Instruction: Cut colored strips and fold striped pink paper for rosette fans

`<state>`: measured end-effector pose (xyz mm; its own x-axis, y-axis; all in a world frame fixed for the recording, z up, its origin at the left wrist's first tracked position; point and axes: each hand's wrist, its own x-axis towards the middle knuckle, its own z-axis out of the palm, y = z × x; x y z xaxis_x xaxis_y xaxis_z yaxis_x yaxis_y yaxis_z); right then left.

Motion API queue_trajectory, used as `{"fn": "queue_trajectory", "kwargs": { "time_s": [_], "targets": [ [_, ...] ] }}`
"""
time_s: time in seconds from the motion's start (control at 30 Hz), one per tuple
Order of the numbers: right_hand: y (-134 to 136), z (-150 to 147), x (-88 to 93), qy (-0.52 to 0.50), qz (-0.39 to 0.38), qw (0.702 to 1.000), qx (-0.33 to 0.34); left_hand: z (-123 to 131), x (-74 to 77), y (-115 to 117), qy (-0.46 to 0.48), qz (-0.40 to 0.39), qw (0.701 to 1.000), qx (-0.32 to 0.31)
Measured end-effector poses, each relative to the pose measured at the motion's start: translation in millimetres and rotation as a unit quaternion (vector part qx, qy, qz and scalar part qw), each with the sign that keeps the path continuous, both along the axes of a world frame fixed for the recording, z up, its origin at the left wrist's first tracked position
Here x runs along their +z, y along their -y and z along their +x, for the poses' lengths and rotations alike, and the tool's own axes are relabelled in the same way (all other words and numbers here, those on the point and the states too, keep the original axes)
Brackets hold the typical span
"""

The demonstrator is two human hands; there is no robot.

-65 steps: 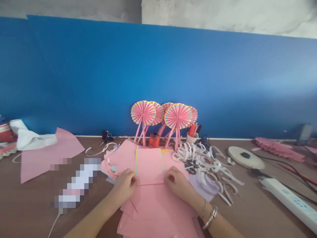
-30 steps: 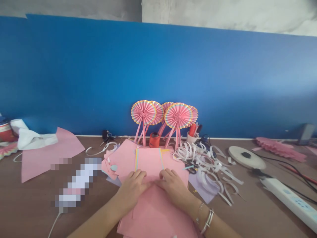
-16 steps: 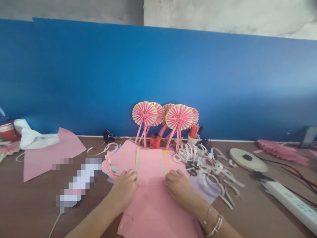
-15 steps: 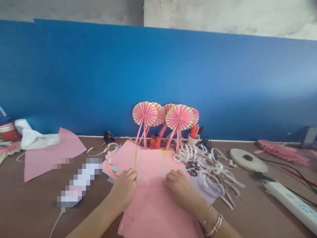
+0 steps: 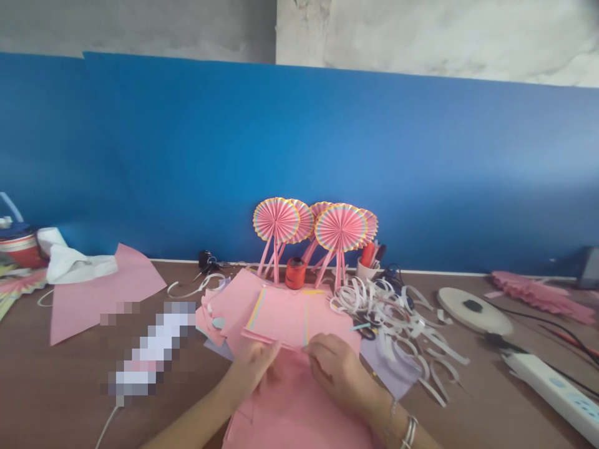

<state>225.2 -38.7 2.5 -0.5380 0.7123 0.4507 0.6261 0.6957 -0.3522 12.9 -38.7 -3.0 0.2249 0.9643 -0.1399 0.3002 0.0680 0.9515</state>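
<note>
A pink paper sheet with yellow-and-blue striped borders lies in front of me, its near edge folded and slightly raised. My left hand pinches that edge, thumb on top and the other fingers tucked under. At the same edge, farther right, my right hand is closed with its fingertips on the fold. Beneath both hands is a stack of plain pink paper. More pink pieces lie behind the left hand.
Pleated pink round fans stand at the back beside a red thread spool. Curled white paper strips are heaped right of the sheet. Farther right are a white disc and a power strip. A blue panel rises behind.
Both hands have moved closer together along the near edge. The left hand has turned, its thumb now on top, and the sheet's near edge is lifted and skewed. The view has shifted slightly.
</note>
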Motion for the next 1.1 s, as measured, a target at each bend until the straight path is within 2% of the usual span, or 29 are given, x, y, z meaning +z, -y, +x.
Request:
{"fn": "queue_trajectory", "kwargs": {
  "time_s": [0.1,0.23,0.3,0.4,0.47,0.53,0.57,0.63,0.73,0.83,1.0,1.1],
  "targets": [
    [6.6,-4.8,4.5,0.037,-0.008,0.998,0.046,6.6,-0.3,-1.8,0.058,-0.05,0.993,0.088],
    [4.8,-3.5,9.4,0.032,-0.05,0.998,0.036,-1.0,6.0,-2.9,0.038,0.023,0.987,0.153],
    [0.9,-0.5,7.7,0.038,-0.058,0.997,0.025,-5.9,13.0,-1.2,0.048,0.071,0.983,0.163],
    [-4.8,3.5,0.5,0.057,-0.064,0.996,0.009,-11.2,21.0,0.6,0.103,0.101,0.98,0.138],
    [-7.5,5.3,-4.3,0.063,-0.072,0.995,-0.003,-16.0,20.6,-1.4,0.155,0.085,0.975,0.138],
    [-9.7,7.0,-8.1,0.059,-0.084,0.994,-0.021,-24.1,17.1,-6.9,0.2,0.036,0.963,0.178],
    [-10.7,7.8,-9.8,0.052,-0.091,0.994,-0.031,-29.3,15.4,-10.4,0.212,0.007,0.952,0.219],
    [-12.4,9.3,-13.5,0.023,-0.1,0.993,-0.054,-39.6,14.4,-16.8,0.212,-0.029,0.95,0.227],
    [-13.8,9.4,-19.5,-0.056,-0.133,0.986,-0.083,-47.7,18.8,-19.8,0.26,-0.142,0.938,0.178],
    [-13.3,6.1,-23.3,-0.145,-0.204,0.967,-0.054,-43.6,22.4,-14.5,0.314,-0.235,0.915,0.094],
    [-14.2,3.9,-23.1,-0.251,-0.269,0.928,0.057,-34.6,22.7,-7.5,0.363,-0.259,0.895,-0.019],
    [-18.0,9.8,-22.1,-0.293,-0.276,0.915,0.035,-37.7,32.7,-8.0,0.371,-0.216,0.903,-0.016]
  ]
}}
